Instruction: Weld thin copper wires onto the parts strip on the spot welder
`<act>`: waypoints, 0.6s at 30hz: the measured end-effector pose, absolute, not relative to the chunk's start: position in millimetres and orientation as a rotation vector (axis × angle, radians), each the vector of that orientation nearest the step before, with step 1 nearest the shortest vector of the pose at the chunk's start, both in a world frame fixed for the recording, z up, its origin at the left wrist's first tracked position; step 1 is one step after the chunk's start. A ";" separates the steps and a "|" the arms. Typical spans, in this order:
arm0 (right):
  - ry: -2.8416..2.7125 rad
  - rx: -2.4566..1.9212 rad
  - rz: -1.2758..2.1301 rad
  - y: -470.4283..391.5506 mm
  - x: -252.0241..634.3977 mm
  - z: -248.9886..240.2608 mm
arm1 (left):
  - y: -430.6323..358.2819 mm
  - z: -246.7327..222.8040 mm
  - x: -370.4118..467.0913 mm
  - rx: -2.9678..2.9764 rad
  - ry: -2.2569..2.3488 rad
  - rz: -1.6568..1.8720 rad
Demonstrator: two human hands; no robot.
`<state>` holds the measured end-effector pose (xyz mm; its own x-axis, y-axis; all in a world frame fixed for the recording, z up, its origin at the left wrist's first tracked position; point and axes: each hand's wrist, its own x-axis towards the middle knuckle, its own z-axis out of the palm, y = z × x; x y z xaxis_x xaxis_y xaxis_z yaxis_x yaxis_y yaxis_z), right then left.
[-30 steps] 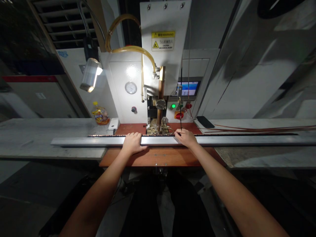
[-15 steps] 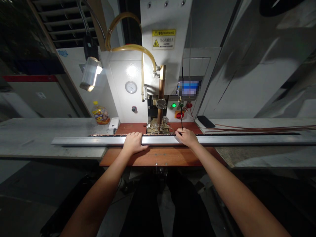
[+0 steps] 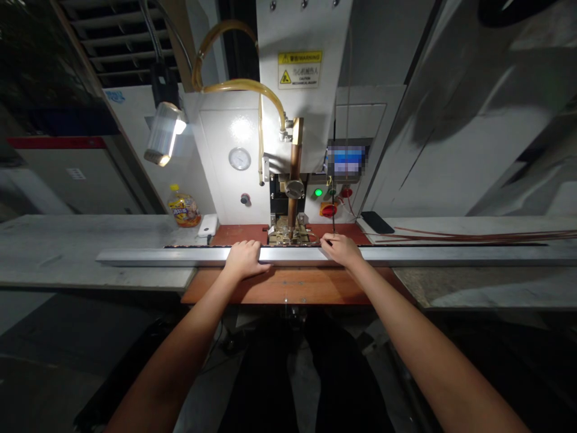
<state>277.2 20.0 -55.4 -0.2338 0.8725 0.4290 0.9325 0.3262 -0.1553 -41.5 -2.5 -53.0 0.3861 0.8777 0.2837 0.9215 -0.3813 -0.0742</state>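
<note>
A long silver metal bar [image 3: 293, 257] lies crosswise in front of a machine's upright copper-coloured electrode [image 3: 293, 210]. My left hand [image 3: 243, 260] is laid over the bar left of the electrode, its fingers bent over the far side and the thumb stretched along the near side. My right hand [image 3: 343, 251] rests at the bar right of the electrode, fingers closed in a pinch. What they pinch is too small to make out. A thin dark strip [image 3: 198, 246] runs along the bar's far edge. The electrode's tip stands over a small metal fixture [image 3: 285, 232] behind the bar.
A brown board [image 3: 288, 288] juts out below the bar. On the left worktop stand a bottle of orange liquid [image 3: 184, 207] and a white box [image 3: 208, 225]. A lit lamp [image 3: 166, 135] hangs above. A black phone [image 3: 377, 222] and thin copper-coloured rods [image 3: 478, 236] lie right.
Both hands hold the same places on the bar. The view has shifted very slightly; nothing else has visibly moved.
</note>
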 end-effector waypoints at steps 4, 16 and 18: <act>-2.160 -1.634 -0.182 22.4 276.8 -54.4 | -0.6 -51.1 -42.1 -2.437 -1.628 -0.269; -2.204 -1.635 -0.160 29.3 276.8 -50.9 | 6.6 -45.5 -42.1 -2.499 -1.660 -0.218; -2.222 -1.630 -0.153 30.6 277.1 -50.5 | 7.3 -45.1 -42.1 -2.502 -1.647 -0.215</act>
<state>277.1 30.6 -50.5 -0.2556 0.8960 0.3632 0.9372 0.3218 -0.1344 -42.1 7.3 -45.1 0.3913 0.8995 0.1945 0.9193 -0.3919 -0.0371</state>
